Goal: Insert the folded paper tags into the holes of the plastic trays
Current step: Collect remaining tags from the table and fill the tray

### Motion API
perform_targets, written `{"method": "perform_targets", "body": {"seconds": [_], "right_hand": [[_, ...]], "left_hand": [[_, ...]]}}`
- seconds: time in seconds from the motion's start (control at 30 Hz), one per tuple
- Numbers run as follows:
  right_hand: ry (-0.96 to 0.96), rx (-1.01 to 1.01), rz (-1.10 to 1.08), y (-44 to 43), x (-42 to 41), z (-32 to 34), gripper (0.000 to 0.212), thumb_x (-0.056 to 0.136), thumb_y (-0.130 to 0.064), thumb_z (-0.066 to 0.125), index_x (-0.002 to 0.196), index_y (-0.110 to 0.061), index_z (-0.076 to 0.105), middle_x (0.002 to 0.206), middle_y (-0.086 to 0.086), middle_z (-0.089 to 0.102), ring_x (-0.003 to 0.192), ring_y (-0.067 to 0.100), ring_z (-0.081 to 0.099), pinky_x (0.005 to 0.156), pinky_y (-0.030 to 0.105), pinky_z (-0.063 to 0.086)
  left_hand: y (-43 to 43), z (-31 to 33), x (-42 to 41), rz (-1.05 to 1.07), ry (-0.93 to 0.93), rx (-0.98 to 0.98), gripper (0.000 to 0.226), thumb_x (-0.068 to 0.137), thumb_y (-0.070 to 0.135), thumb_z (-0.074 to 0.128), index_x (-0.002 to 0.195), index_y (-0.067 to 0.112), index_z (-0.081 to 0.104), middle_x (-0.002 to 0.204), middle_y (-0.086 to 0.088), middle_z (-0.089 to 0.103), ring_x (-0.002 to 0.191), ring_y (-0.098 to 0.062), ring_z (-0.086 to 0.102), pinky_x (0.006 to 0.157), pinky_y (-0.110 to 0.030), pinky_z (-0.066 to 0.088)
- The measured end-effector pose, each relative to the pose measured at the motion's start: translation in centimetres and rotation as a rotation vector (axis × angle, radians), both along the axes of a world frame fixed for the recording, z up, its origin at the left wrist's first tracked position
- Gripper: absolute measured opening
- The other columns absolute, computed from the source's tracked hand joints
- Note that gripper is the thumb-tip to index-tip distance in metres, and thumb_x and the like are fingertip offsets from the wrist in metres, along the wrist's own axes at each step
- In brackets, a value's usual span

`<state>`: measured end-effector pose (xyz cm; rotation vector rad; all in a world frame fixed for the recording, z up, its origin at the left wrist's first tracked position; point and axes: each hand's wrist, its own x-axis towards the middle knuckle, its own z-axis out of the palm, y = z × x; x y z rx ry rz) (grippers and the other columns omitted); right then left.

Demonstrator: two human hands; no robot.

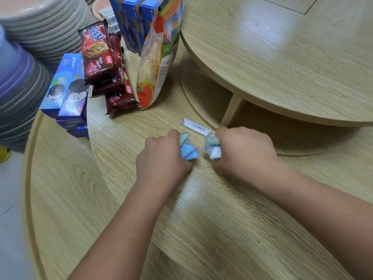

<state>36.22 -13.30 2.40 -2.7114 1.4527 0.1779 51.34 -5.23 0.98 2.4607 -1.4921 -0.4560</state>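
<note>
I am clutching a bunch of folded paper tags [188, 148] in my left hand [161, 160], just nearside of the white barcode strip [195, 125]. My right hand [244, 150] is clutching a second bunch [213, 147] beside it, both grips curling tight. I am seeing no tag seated in a hole; judging by that, insertion is all remaining.

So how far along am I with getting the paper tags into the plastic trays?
Done: the clear tray in your left hand already seems to carry blue and green folded tags. In hand: your right hand grips a second tray, likewise filled; how well anything is seated is too blurred to tell. Left: a white barcode strip lies loose on the table.
</note>
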Motion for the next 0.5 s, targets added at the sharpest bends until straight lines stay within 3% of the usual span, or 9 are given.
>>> {"method": "perform_targets", "body": {"seconds": [0.2, 0.33, 0.4, 0.5], "right_hand": [[0.02, -0.052, 0.061, -0.6, -0.2, -0.2, 0.02, 0.083, -0.036, 0.061, 0.099, -0.028, 0.052, 0.065, -0.008, 0.044, 0.054, 0.013, 0.043, 0.043, 0.024, 0.023], [-0.017, 0.022, 0.074, -1.2, 0.0, -0.1, 0.023, 0.081, -0.038, 0.061, 0.102, -0.029, 0.056, 0.071, -0.008, 0.053, 0.062, 0.016, 0.053, 0.046, 0.025, 0.033], [-0.042, 0.023, 0.077, -1.3, 0.3, -0.2, 0.021, 0.08, -0.039, 0.062, 0.098, -0.029, 0.056, 0.07, -0.007, 0.053, 0.061, 0.016, 0.053, 0.045, 0.025, 0.03], [-0.009, -0.03, 0.109, -0.7, 1.1, -0.4, 0.021, 0.079, -0.039, 0.063, 0.091, -0.026, 0.051, 0.063, -0.007, 0.046, 0.054, 0.015, 0.046, 0.043, 0.024, 0.024]], "left_hand": [[0.7, -0.3, -0.9, -0.017, -0.062, -0.037, 0.032, 0.085, 0.034, 0.067, 0.113, 0.028, 0.051, 0.095, 0.006, 0.057, 0.094, -0.017, 0.038, 0.056, -0.032, 0.029], [0.4, -0.2, -1.3, -0.064, -0.143, -0.001, 0.039, 0.083, 0.043, 0.065, 0.115, 0.027, 0.049, 0.089, 0.006, 0.049, 0.096, -0.018, 0.04, 0.056, -0.031, 0.027], [0.2, -0.1, -1.2, -0.051, -0.197, -0.003, 0.039, 0.083, 0.043, 0.065, 0.113, 0.025, 0.048, 0.086, 0.005, 0.046, 0.098, -0.02, 0.042, 0.053, -0.031, 0.023], [0.0, 0.2, -0.7, -0.008, -0.249, -0.021, 0.036, 0.084, 0.039, 0.066, 0.112, 0.025, 0.047, 0.092, 0.002, 0.058, 0.105, -0.023, 0.046, 0.053, -0.032, 0.023]]}}
